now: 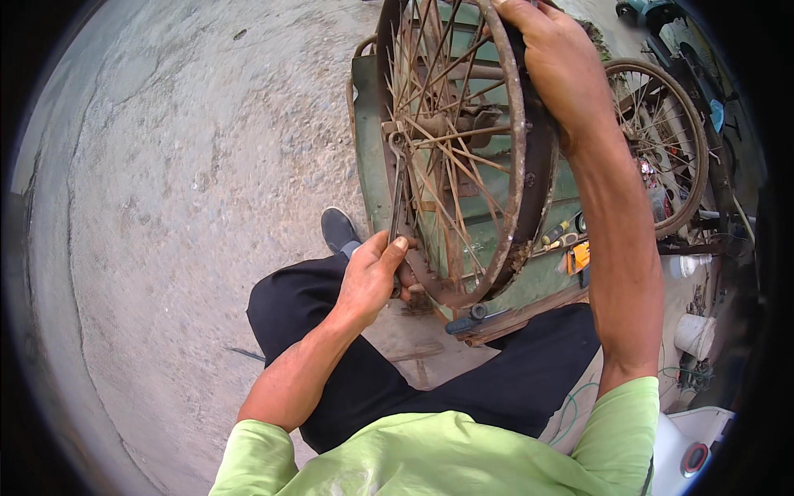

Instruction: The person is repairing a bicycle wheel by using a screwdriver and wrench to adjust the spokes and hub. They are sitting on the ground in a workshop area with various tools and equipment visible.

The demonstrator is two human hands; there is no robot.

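A rusty spoked wheel stands upright before me, resting over a green slatted board. My left hand is closed round the lower end of a long metal wrench. The wrench's ring end sits at the axle nut beside the wheel's hub. Up at the top right of the wheel, my right hand grips the rim, its fingertips partly cut off by the picture's upper edge. Some of my left fingers are hidden behind the wrench and the rim.
A second spoked wheel stands at the right. Screwdrivers and an orange-yellow item lie on the board's right side. A dark-handled tool rests at its near edge. White containers stand farther right. Rough concrete spreads at the left.
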